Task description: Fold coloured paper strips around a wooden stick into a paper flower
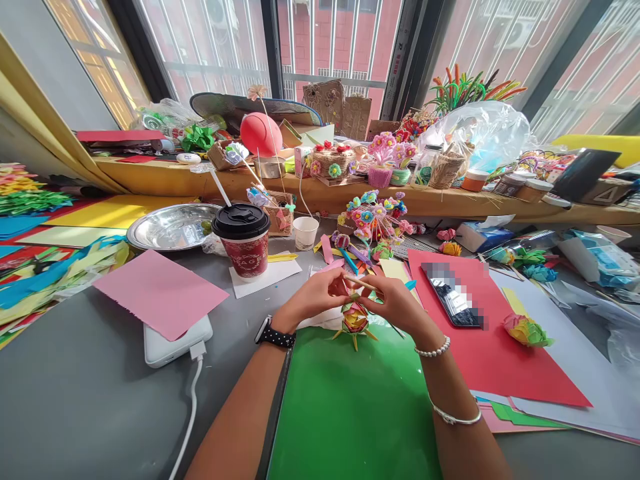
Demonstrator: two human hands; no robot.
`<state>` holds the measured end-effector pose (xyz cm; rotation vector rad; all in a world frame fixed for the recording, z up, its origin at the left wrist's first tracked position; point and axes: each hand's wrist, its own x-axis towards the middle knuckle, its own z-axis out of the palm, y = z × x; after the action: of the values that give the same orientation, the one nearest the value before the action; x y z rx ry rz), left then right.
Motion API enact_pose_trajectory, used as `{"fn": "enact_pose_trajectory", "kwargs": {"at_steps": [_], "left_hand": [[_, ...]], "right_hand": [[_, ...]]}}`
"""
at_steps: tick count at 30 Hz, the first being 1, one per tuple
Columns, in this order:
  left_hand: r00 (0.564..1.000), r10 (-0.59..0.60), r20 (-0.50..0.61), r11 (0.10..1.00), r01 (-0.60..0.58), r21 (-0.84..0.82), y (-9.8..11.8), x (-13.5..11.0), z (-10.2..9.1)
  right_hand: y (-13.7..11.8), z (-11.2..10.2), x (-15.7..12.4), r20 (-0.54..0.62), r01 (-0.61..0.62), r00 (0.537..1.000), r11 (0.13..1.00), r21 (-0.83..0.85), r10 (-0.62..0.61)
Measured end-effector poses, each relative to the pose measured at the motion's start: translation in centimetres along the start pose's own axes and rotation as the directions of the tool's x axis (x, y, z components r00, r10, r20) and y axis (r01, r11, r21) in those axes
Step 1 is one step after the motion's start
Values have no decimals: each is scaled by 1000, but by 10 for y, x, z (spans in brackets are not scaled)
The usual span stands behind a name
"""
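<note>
A small folded-paper flower [355, 319], yellow and pink with green, sits upright over the near end of a green glossy board [350, 407]. Its pointed yellow petals spread downward. At its top, my left hand [320, 293] has thumb and fingers closed on the flower's upper edge. My right hand [397, 303] is closed too, with a thin wooden stick [364, 284] running from its fingers toward the left fingertips. The fingers hide where the stick ends and exactly which petals are gripped. Another paper flower [526, 330] lies to the right.
Left of my arms stand a lidded coffee cup [244, 241] and a white power bank [175, 343] under pink paper [161, 293]. A metal plate [173, 227] is behind them. A phone [453, 297] lies on red paper [530, 360]. Crafts crowd the ledge [320, 193].
</note>
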<state>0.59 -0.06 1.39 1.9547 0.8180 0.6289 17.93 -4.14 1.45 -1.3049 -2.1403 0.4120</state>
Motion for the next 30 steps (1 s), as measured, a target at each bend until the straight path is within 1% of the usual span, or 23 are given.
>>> {"fn": "enact_pose_trajectory", "kwargs": {"at_steps": [3, 6, 7, 8, 11, 13, 14, 16, 19, 22, 24, 26, 30], "left_hand": [[998, -27, -49, 989, 20, -146, 3, 1, -1], [988, -83, -127, 942, 36, -334, 5, 2, -1], [986, -109, -124, 918, 53, -393, 6, 2, -1], [987, -132, -97, 893, 76, -444, 6, 2, 0], [988, -150, 32, 834, 144, -533, 7, 2, 6], [986, -160, 57, 834, 166, -527, 7, 3, 9], [985, -165, 47, 844, 166, -510, 7, 3, 10], [987, -163, -12, 881, 140, -452, 7, 3, 12], [987, -122, -103, 931, 78, -355, 8, 4, 12], [990, -98, -103, 938, 57, -341, 11, 3, 12], [990, -93, -109, 938, 51, -342, 12, 3, 13], [986, -81, -145, 948, 31, -317, 12, 4, 15], [981, -34, -190, 966, -17, -259, 10, 4, 19]], "right_hand": [[-1, -2, 0, -65, 9, 998, 1000, -1, -10], [-1, -4, -1, -206, -25, 978, 999, 32, 31], [-1, -4, -1, -259, -38, 965, 998, 51, 50], [-1, -4, -1, -311, -53, 948, 996, 69, 71], [-2, -4, -2, -412, -89, 903, 991, 99, 122], [-2, -4, -2, -416, -97, 899, 988, 117, 138], [-2, -5, -2, -403, -97, 904, 987, 128, 141], [-2, -6, -1, -374, -99, 916, 985, 141, 145], [-2, -8, -2, -354, -114, 923, 986, 123, 151], [-1, -10, -3, -356, -119, 923, 988, 100, 147], [-1, -10, -3, -372, -103, 920, 991, 82, 126], [-2, -10, -3, -398, -80, 913, 996, 49, 93], [-6, -8, -3, -464, -78, 885, 996, -53, 44]]}}
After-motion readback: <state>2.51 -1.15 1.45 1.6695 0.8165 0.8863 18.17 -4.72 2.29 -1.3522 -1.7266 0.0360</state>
